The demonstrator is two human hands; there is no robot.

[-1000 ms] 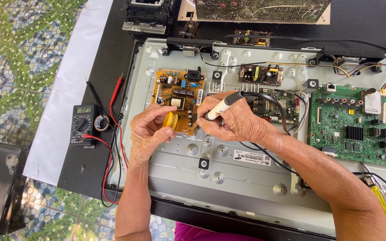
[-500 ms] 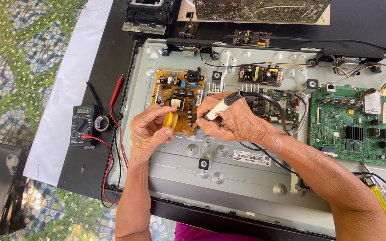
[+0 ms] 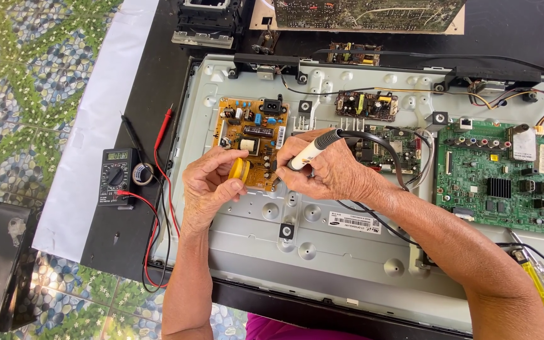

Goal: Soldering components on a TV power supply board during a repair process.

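My left hand (image 3: 208,186) pinches a small yellow round tin (image 3: 240,169) over the lower edge of an orange-brown circuit board (image 3: 247,129). My right hand (image 3: 328,170) grips a white-and-black soldering iron (image 3: 313,148), its tip hidden near the board's lower right corner and its black cable looping away to the right. Both hands hover over the grey metal back panel of an opened flat screen (image 3: 347,245).
A green main board (image 3: 505,176) sits at the right, a small board (image 3: 366,106) at the top middle. A black multimeter (image 3: 116,176) with red and black probe leads lies on the black table at left. A yellow-handled screwdriver (image 3: 533,280) lies at lower right.
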